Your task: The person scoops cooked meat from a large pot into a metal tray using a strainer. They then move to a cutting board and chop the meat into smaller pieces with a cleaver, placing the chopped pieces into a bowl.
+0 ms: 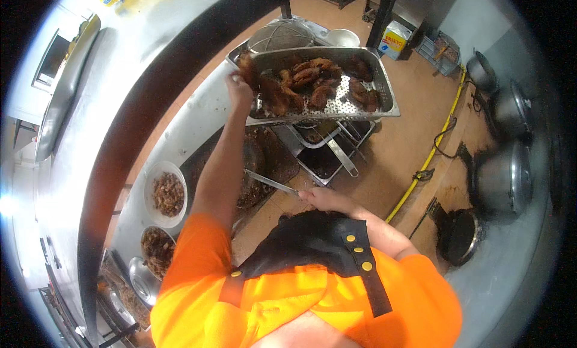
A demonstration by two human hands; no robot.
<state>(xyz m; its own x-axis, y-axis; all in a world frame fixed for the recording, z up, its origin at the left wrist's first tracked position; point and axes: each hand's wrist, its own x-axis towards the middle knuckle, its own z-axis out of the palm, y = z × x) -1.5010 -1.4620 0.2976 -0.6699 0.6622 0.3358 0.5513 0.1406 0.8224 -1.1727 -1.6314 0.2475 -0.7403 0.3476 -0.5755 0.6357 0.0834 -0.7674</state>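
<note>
My left hand is at the near left end of a perforated steel pan, its fingers partly hidden at the rim by blur. Browned pieces of fried food lie in the pan, and some at its left end are blurred. In front of my apron, my right hand grips the end of a long metal handle. This handle reaches left to a dark round pan, partly hidden behind my left forearm. Below the perforated pan, a utensil with a flat metal handle rests over a steel container.
A white bowl of chopped food and a bowl of dark food stand on the steel counter at left. A wire strainer lies behind the perforated pan. Large pots and a yellow pipe line the right wall.
</note>
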